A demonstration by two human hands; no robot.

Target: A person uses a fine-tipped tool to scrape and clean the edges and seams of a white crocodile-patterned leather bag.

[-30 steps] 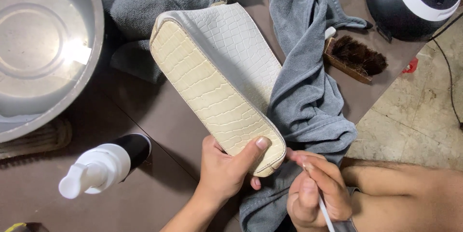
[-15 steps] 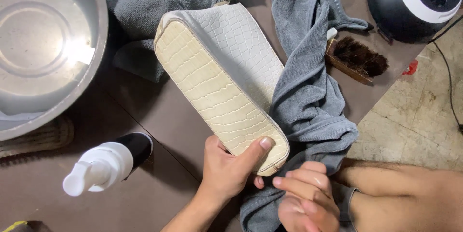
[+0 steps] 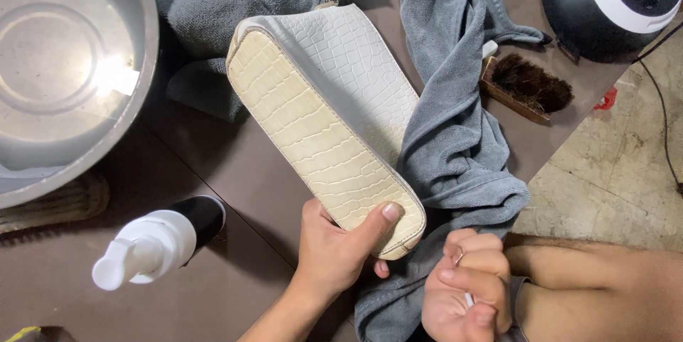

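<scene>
Brown tabletop (image 3: 235,171): bag (image 3: 327,114) btwn L fingers (image 3: 373,220).

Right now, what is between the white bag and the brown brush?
In the head view, a grey towel lies bunched between the white bag and the brown brush. It touches the bag's right side; a strip of brown table separates it from the brush.

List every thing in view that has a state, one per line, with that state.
Cream bag: tipped on its side, base facing up, gripped at its near end.
Left hand: closed on the bag's end.
Right hand: fisted round a thin white tool, mostly hidden.
Grey towel: crumpled, lying under the bag.
Metal basin: upright, holding water.
Pump bottle: lying down, capped.
Brush: bristles up.
</scene>
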